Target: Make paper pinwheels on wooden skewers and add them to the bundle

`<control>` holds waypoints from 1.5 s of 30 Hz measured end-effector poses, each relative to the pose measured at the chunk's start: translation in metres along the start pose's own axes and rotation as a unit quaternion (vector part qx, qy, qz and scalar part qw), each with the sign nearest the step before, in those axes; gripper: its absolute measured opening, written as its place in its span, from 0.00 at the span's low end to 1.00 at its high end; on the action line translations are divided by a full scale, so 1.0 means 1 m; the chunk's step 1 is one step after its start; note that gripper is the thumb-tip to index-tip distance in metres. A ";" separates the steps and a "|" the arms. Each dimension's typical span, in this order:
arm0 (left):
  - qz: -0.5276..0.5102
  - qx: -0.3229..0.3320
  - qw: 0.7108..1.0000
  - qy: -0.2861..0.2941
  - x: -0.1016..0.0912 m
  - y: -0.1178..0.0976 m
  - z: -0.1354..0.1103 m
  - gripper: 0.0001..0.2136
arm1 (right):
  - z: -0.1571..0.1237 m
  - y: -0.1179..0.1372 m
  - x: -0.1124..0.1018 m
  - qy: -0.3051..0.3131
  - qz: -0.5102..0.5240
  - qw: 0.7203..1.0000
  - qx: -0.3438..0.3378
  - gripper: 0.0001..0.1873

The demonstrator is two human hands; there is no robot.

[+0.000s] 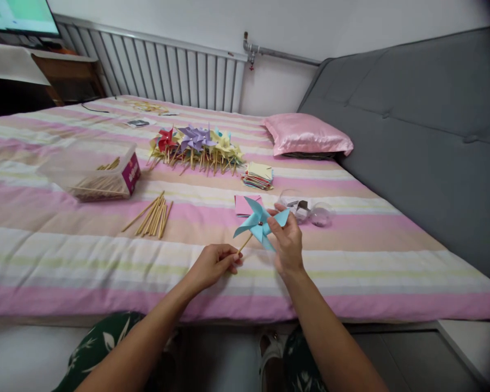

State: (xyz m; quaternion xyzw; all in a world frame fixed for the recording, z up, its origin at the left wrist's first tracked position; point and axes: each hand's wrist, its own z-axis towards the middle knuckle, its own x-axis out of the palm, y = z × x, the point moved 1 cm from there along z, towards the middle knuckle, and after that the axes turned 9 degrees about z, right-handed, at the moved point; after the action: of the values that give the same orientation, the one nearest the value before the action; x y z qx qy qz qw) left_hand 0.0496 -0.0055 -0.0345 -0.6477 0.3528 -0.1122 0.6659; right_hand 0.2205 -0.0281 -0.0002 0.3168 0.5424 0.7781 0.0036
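A light blue paper pinwheel [256, 222] is held between my two hands above the near part of the bed. My left hand [216, 264] pinches its thin wooden stick [245, 244] near the lower end. On the other side, my right hand [288, 239] has thumb and fingers closed on one of the blue blades. A small pin head shows at the pinwheel's centre. Just behind it lie pink paper squares [245, 205], partly covered by the blades. Beyond my right hand are clear round containers [322, 215] with small dark bits inside.
A pile of finished-looking pinwheels [196, 147] lies mid-bed, beside a stack of coloured paper [258, 175]. Loose sticks [153, 216] lie at left, near a clear plastic box [102, 174] of sticks. A pink pillow [308, 133] rests by the grey headboard [416, 130].
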 end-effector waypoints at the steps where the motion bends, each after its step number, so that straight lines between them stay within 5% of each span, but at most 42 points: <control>1: 0.003 0.000 1.000 0.002 0.000 -0.001 0.000 0.12 | 0.002 0.003 -0.002 0.002 0.001 1.000 -0.013 0.27; 13: 0.032 -0.002 0.999 0.016 0.000 -0.003 0.001 0.12 | 0.017 0.022 -0.022 0.047 -0.201 0.969 -0.135 0.11; 22: 0.046 -0.005 0.998 0.045 -0.002 -0.002 -0.001 0.13 | 0.021 0.030 -0.024 0.122 -0.200 0.967 -0.098 0.08; 30: 0.055 -0.001 0.997 0.048 -0.002 -0.006 -0.002 0.13 | 0.018 0.025 -0.022 0.104 -0.120 0.987 0.010 0.12; 45: 0.051 0.000 0.998 0.046 -0.002 -0.004 -0.001 0.13 | 0.017 0.022 -0.020 0.066 -0.096 0.993 0.002 0.13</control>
State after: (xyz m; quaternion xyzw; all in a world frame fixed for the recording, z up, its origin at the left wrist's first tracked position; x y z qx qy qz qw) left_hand 0.0490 -0.0057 -0.0301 -0.6228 0.4158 -0.1077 0.6539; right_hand 0.2529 -0.0298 0.0125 0.2113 0.5707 0.7924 0.0424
